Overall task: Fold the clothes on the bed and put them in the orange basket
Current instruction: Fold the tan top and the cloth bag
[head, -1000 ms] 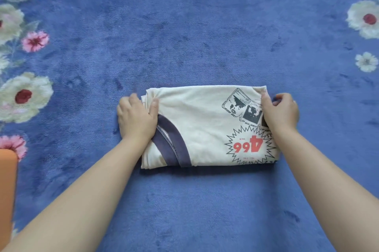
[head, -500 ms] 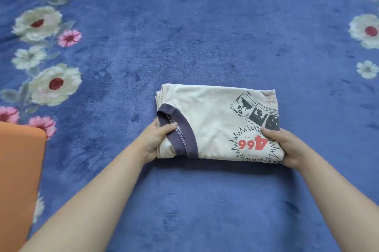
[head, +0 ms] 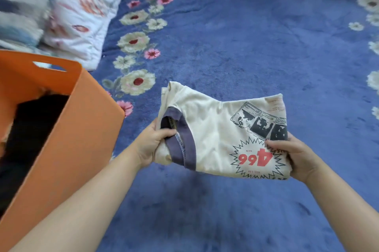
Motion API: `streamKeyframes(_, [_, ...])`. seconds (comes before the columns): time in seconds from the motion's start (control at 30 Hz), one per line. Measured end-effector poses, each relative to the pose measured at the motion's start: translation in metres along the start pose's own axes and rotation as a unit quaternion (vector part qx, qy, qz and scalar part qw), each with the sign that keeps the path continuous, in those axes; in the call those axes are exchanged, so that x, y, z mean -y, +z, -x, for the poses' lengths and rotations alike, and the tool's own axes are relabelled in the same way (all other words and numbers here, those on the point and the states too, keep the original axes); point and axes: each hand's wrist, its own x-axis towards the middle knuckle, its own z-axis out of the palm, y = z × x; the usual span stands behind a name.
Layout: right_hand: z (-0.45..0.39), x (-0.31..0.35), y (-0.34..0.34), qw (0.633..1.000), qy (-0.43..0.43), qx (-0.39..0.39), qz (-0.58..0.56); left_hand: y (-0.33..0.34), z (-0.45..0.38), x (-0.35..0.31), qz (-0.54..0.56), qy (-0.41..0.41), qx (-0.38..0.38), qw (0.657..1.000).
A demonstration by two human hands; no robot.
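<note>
The folded cream T-shirt (head: 221,139), with a purple collar band and a red "466" starburst print, is held above the blue floral bed cover (head: 256,46), just right of the orange basket (head: 67,139). The left hand (head: 152,145) pinches its collar end; the right hand (head: 295,159) clasps the printed end, thumb on top.

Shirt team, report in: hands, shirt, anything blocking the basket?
Left hand and right hand grip the folded shirt, one at each end. Basket at left, dark clothes inside. Nothing between.
</note>
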Motion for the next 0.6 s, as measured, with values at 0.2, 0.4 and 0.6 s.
streamKeyframes(0.2, [0.016,0.031,0.116,0.997,-0.062,0.029,0.034,-0.061,0.059,-0.074,-0.022,0.103,0.004,0.994])
streamKeyframes(0.4, [0.04,0.031,0.232,0.992,-0.118,0.024,0.04,-0.15,0.112,-0.129,-0.025,0.164,0.021,0.986])
streamKeyframes(0.6, [0.017,0.0,0.364,0.985,-0.145,0.015,0.096,-0.274,0.133,-0.165,-0.082,0.156,-0.062,0.982])
